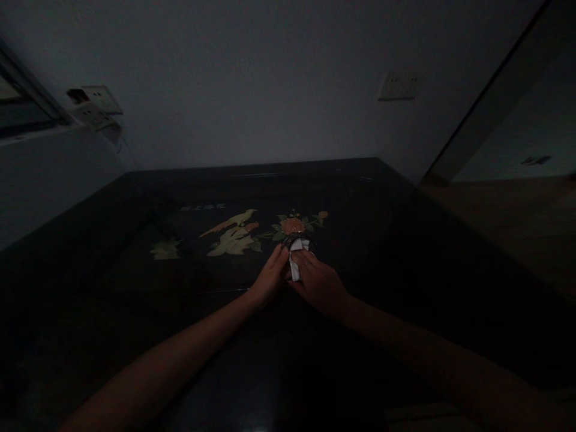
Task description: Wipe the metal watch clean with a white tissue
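The scene is very dark. My left hand point(270, 277) and my right hand point(316, 282) meet over a black lacquered table point(135, 282). Between them is a white piece of paper or tissue point(296, 268), pinched by my right hand's fingers and touched by my left fingertips. Just beyond the fingers sits a small round dark object with a shiny rim point(297, 241); I cannot make out what it is. Both hands have their fingers pressed together around the white piece.
The table top bears an inlaid picture of a bird point(234, 231) and flowers point(294, 225). A pale wall stands behind, with sockets on the left point(94, 105) and a switch plate on the right point(398, 85). A wooden floor point(517, 222) shows at right.
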Tool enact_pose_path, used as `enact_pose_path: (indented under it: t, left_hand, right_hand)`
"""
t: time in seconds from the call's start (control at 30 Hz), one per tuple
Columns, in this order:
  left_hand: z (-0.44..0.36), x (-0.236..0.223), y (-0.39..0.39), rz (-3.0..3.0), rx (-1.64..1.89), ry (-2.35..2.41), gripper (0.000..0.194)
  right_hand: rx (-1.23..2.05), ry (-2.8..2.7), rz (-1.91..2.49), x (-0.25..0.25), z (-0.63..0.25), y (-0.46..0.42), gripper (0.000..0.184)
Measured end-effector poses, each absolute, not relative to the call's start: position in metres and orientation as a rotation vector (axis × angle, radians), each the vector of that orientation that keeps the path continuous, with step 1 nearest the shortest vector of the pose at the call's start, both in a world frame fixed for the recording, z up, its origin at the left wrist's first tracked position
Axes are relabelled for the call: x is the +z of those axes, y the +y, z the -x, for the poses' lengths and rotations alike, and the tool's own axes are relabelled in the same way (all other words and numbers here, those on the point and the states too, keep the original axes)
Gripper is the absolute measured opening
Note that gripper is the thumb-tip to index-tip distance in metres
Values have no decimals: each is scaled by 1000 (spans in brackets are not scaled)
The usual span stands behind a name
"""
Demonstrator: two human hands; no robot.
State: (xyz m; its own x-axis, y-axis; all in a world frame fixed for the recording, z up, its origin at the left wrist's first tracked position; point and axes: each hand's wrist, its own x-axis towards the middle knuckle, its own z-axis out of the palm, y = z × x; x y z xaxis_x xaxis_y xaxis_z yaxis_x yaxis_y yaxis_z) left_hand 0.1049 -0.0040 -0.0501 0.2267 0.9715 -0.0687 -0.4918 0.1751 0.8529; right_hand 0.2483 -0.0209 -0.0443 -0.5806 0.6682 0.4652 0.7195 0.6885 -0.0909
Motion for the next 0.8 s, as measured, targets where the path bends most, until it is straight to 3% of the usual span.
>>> enact_pose_path:
  t: [0.43,0.8]
  left_hand:
    - [-110,-45,-7,-832,1182,773,42]
    - [-103,-54,-6,-1046,1151,815,36]
  right_hand:
    - [-655,-2465,1257,-35,-245,-31,41]
    - [-504,-2485,1258,-26,-249,-29,23]
